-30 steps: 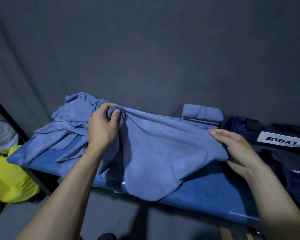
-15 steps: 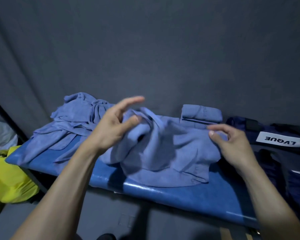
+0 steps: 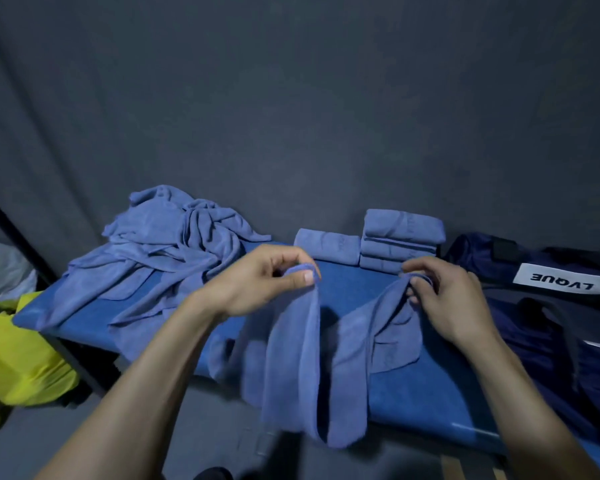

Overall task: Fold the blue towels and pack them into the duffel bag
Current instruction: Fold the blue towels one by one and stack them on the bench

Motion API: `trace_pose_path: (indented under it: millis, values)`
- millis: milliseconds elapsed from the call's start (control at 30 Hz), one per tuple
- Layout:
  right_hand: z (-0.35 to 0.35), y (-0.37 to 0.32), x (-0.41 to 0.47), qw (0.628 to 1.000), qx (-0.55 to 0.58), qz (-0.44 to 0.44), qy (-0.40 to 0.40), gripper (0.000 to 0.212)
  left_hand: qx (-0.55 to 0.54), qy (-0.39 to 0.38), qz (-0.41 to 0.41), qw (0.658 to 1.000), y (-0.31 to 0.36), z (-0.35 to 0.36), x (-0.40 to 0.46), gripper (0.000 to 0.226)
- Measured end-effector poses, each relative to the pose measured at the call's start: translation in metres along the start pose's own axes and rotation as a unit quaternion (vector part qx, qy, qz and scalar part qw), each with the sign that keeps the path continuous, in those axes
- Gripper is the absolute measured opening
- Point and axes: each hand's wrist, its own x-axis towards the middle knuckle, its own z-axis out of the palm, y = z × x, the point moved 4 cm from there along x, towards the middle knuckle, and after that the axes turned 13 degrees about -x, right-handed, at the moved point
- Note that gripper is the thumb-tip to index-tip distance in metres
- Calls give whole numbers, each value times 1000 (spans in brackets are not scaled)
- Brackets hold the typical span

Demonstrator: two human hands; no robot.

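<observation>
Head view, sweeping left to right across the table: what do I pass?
Yellow bag → unfolded towel pile → left hand → single folded towel → folded stack → right hand → duffel bag.

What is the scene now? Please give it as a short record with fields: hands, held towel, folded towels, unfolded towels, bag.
left hand: pinches one top corner of the held towel
right hand: grips the other top corner
held towel: hangs between the hands, sagging over the front edge of the blue table
folded towels: a stack and a single one beside it, at the back
unfolded towels: heap on the table's left part
duffel bag: dark navy, right of the table
</observation>
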Motion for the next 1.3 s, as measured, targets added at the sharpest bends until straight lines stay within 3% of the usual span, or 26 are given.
trace_pose_path:
  millis: [167,267,367,533,667,767,900,1033,1133,1300]
  values:
    - [-26,-46,-7,980,72,-126,133,33,-57,-11,46,997,26,11,-4,17]
    - [-38,-59,-6,961,187,-106,175,34,-79,-7,90,993,39,16,-4,15]
    - [-28,-66,-8,938,328,-58,101,34,-60,21,90,994,35,26,2,11]
    - [-9,-88,-18,915,382,-130,-24,19,-46,63,120,990,27,25,5,6]
    - [-7,-100,-25,876,460,-120,-80,12,-142,-14,82,986,21,31,5,9]
    - [-5,-101,-26,896,430,-90,-60,27,-189,-16,50,980,16,34,5,14]
    - [-4,-90,-26,921,390,15,-3,47,-193,14,66,979,20,33,6,14]
    - [4,-90,-28,915,388,81,-74,60,-130,77,115,982,27,33,6,8]
    - [2,-94,-29,900,415,66,-116,47,-62,112,142,982,25,32,6,7]
    - [2,-96,-28,914,393,47,-91,32,47,99,171,979,28,38,2,3]
